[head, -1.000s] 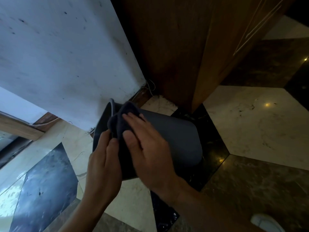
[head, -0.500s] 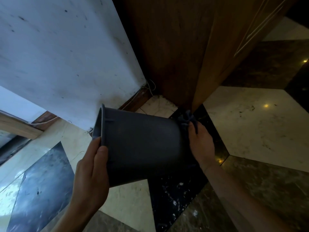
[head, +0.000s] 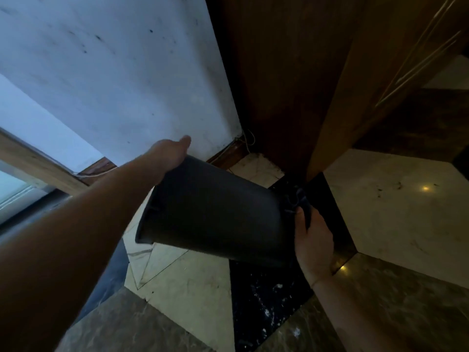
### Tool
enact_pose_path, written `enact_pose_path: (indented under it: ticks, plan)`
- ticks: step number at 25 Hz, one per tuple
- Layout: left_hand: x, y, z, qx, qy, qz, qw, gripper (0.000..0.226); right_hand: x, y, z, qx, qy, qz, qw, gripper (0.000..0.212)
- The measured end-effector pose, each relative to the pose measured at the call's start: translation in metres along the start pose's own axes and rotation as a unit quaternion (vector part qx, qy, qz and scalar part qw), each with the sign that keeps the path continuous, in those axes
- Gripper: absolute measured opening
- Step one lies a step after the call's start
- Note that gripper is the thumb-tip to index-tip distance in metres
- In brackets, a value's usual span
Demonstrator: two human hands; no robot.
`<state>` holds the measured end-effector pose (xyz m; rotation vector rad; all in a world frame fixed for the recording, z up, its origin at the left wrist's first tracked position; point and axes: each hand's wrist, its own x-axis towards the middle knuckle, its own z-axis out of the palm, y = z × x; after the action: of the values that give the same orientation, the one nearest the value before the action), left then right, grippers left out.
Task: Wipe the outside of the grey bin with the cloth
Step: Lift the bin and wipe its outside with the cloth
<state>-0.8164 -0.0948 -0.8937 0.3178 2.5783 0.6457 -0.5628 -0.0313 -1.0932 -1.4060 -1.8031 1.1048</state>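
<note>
Grey bin [head: 215, 212] tipped on its side mid-frame, off the floor
Light, stiff, smooth plastic: left hand [head: 168, 154] grips the far rim, right hand [head: 313, 237] clasps the soft cloth [head: 300, 200] against its base

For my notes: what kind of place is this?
Probably an indoor room corner in a home or a hotel: a polished marble floor, a white wall and a wooden panel.

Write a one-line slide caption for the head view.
Left hand tips the grey bin; right hand presses the cloth to its base.
</note>
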Motion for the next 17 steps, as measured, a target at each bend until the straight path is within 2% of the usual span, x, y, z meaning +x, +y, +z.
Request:
enact_pose_path:
  ticks: [2,4,6,8,10,12,15,17]
  plan:
    - [0.007,0.001,0.01,0.104,0.081,0.078,0.988,0.042,-0.004,0.002,0.002,0.097,-0.002,0.079,0.992,0.039]
    - [-0.004,-0.006,0.013,0.131,0.113,0.174,0.969,0.042,0.001,0.005,-0.002,0.213,-0.017,0.2,0.956,0.041]
    - [-0.02,-0.021,0.009,0.146,0.104,0.282,0.943,0.04,0.007,0.014,-0.005,0.246,-0.045,0.264,0.932,0.043]
    - [-0.039,-0.042,-0.001,0.155,0.054,0.351,0.922,0.028,0.006,0.019,-0.003,0.245,-0.083,0.286,0.923,0.045]
    - [-0.06,-0.059,-0.01,0.147,-0.008,0.358,0.922,0.018,0.001,0.017,0.004,0.26,-0.12,0.294,0.912,0.043]
    - [-0.074,-0.073,-0.017,0.13,-0.044,0.326,0.935,0.014,-0.007,0.014,0.013,0.26,-0.141,0.29,0.91,0.04]
    - [-0.08,-0.083,-0.019,0.123,-0.058,0.282,0.95,0.017,-0.02,0.015,0.024,0.256,-0.13,0.29,0.913,0.04]
    - [-0.078,-0.088,-0.016,0.161,-0.048,0.268,0.949,0.02,-0.033,0.02,0.028,0.228,-0.127,0.282,0.923,0.044]
